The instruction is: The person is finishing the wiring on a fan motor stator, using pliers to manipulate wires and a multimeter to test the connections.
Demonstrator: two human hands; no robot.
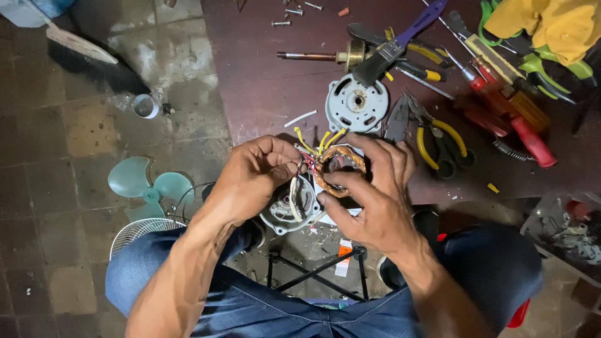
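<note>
My right hand (pixel 375 200) grips a copper-wound motor stator (pixel 341 164) at the front edge of the dark red workbench (pixel 263 81). My left hand (pixel 253 178) pinches the stator's bundle of yellow, red and white wires (pixel 310 156). Just below the hands sits a grey round motor housing (pixel 289 206), partly hidden by my left fingers. Both hands are close together above my knees in blue jeans.
On the bench lie a grey motor end cover (pixel 357 103), a rotor shaft (pixel 313 56), a purple-handled brush (pixel 400 40), yellow-handled pliers (pixel 441 144), red screwdrivers (pixel 507 112), several screws (pixel 291 12) and a yellow cloth (pixel 551 25). A teal fan blade (pixel 147 184) and wire guard (pixel 141 231) lie on the tiled floor.
</note>
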